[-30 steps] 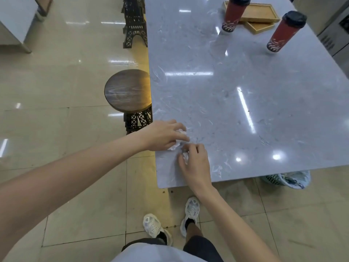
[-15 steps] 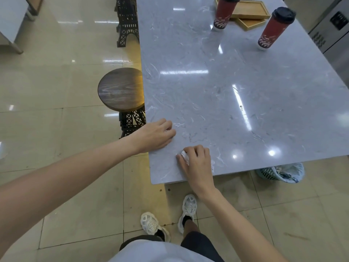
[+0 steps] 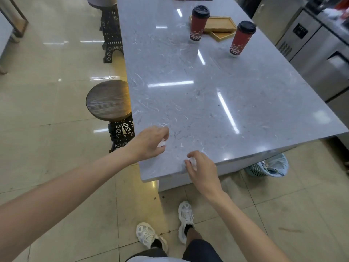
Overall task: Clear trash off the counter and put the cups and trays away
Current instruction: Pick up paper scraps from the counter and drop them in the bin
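My left hand is closed around a crumpled white tissue over the near left corner of the grey marble counter. My right hand holds a second white paper wad at the counter's near edge. Two red paper cups with black lids stand at the far end, one on the left and one on the right. Two wooden trays lie stacked askew between and behind them.
A lined wastebasket sits on the floor under the counter's near right corner. Round wooden stools on black tower-shaped legs stand along the left side. Steel cabinets line the right. My feet are on the tiled floor below.
Both hands have lifted slightly off the counter with the paper wads in them. The view has tilted up, showing more of the counter's far end.
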